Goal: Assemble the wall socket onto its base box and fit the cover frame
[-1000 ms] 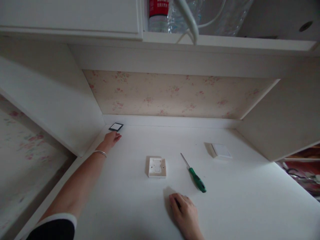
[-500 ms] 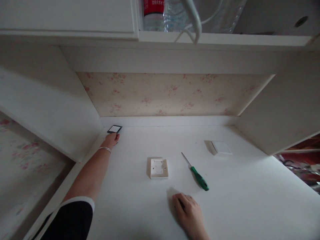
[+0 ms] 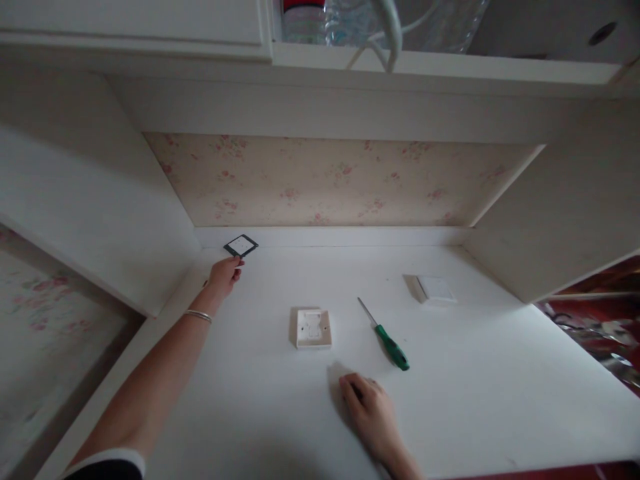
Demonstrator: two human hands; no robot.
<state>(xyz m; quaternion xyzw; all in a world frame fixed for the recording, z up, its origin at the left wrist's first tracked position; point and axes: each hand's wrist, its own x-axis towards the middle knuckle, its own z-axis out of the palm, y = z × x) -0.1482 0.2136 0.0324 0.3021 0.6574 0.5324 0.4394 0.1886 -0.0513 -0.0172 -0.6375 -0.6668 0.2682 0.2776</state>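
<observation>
At the back left, my left hand (image 3: 226, 275) pinches the near corner of a thin, black-edged square piece with a white middle (image 3: 241, 246), tilted just above the table. My right hand (image 3: 369, 410) rests on the table at the front, its fingers loosely curled and nothing visible in them. Beyond it lies a white square switch back box (image 3: 314, 345), open side up. A screwdriver (image 3: 393, 348) with a green handle is to the right of the box, its tip pointing away. Farther right sits a white switch plate (image 3: 437, 289) with its edge raised on one side.
White side panels stand left (image 3: 100, 180) and right (image 3: 560, 200) of the white table (image 3: 480, 373). An overhead shelf (image 3: 450, 70) holds plastic bottles (image 3: 304, 25), and a white cable (image 3: 389, 33) hangs over its edge. Flowered wallpaper (image 3: 330, 180) covers the back wall.
My left hand has lifted the black-edged square slightly and shifted it right, showing more of its white face. My right hand stays curled on the table. The view has tilted slightly.
</observation>
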